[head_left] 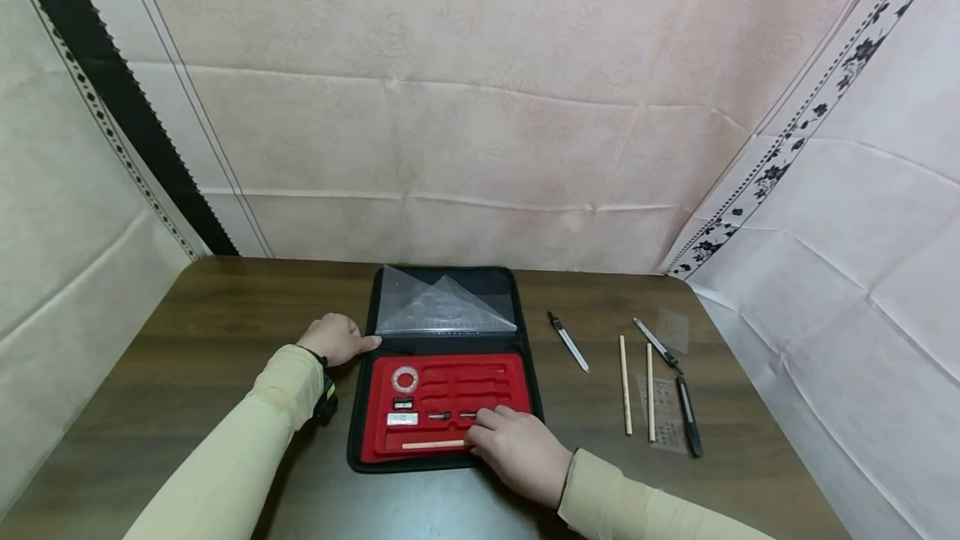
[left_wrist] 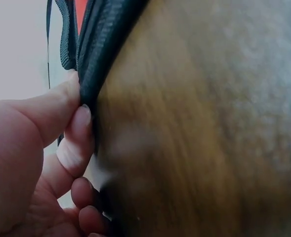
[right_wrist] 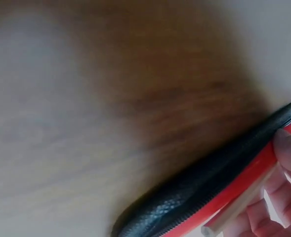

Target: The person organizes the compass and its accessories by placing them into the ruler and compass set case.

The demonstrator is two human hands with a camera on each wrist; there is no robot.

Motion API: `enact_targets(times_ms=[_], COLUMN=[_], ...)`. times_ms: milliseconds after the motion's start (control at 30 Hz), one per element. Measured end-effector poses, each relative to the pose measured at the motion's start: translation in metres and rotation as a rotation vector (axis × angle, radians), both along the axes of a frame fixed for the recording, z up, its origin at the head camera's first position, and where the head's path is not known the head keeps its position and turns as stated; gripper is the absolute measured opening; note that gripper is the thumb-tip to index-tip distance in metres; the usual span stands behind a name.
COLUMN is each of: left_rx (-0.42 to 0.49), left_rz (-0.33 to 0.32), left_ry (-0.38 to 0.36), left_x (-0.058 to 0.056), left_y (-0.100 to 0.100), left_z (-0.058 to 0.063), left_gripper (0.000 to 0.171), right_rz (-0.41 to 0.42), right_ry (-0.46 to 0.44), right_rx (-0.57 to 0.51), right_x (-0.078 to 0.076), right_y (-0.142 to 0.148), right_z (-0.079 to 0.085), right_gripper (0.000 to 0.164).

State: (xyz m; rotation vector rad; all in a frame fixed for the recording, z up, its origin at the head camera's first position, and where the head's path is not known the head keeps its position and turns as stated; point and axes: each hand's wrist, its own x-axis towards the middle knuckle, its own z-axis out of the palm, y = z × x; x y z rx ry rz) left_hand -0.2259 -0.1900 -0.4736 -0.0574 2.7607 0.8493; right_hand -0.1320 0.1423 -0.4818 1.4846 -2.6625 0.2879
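Note:
An unzipped black case (head_left: 533, 382) lies on the table with a red moulded tray (head_left: 472, 390) in its near half. My left hand (head_left: 337, 338) pinches the case's left edge between thumb and fingers, at the fold. My right hand (head_left: 521, 450) is at the tray's lower right, its fingers round the right end of a plain wooden pencil (head_left: 432, 445) lying along the lowest slot. In the right wrist view, the pencil (right_wrist: 234, 210) runs under the fingers, with the thumb at the tray's edge. The tray also holds a white ring (head_left: 406, 367), a white eraser (head_left: 402, 419) and small black-tipped pieces.
Clear set squares (head_left: 450, 311) sit in the lid pocket. Right of the case lie a silver compass (head_left: 570, 344), two pencils (head_left: 626, 386), another silver and black tool (head_left: 657, 343), a black pen-like tool (head_left: 688, 417) and a clear stencil (head_left: 667, 415). Cloth walls bound the table.

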Motion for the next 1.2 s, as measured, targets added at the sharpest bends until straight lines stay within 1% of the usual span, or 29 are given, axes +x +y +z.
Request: enact_targets(times_ms=[67,233,400,533,667,800,967,1100,1200], left_rx=[0.019,0.046,0.058,0.062,0.039,0.018,0.036,0.04,0.043], left_rz=[0.012,0.001,0.0,-0.001,-0.005,-0.007,-0.01,-0.007,-0.01], left_ry=[-0.01,-0.028,-0.032,-0.038,-0.065,-0.073,-0.085,-0.077,-0.072], left_x=[0.0,0.0,-0.002,-0.003,-0.006,-0.009,-0.01,-0.009,-0.009], left_y=[0.0,-0.001,-0.003,-0.004,-0.006,-0.007,-0.006,-0.006,-0.008], left_z=[0.001,0.003,0.001,-0.001,-0.003,-0.005,-0.007,-0.007,-0.006], left_gripper=[0.049,0.05,0.052,0.052,0.052,0.052,0.052,0.052,0.053], right_rz=[0.01,0.024,0.03,0.058,0.07,0.078,0.081,0.078,0.074], right_ry=[0.006,0.022,-0.023,-0.047,-0.071,-0.1,-0.128,-0.12,-0.096], right_rx=[-0.003,-0.014,-0.052,-0.063,-0.056,-0.039,-0.031,-0.03,-0.02], right_x=[0.0,0.002,0.002,0.0,-0.004,-0.009,-0.01,-0.008,-0.006], right_y=[-0.002,-0.005,-0.003,0.001,-0.003,-0.013,-0.019,-0.018,-0.018], right_z=[0.001,0.002,0.009,0.013,0.013,0.01,0.007,0.007,0.008], right_gripper=[0.011,0.011,0.013,0.016,0.018,0.019,0.019,0.022,0.026])
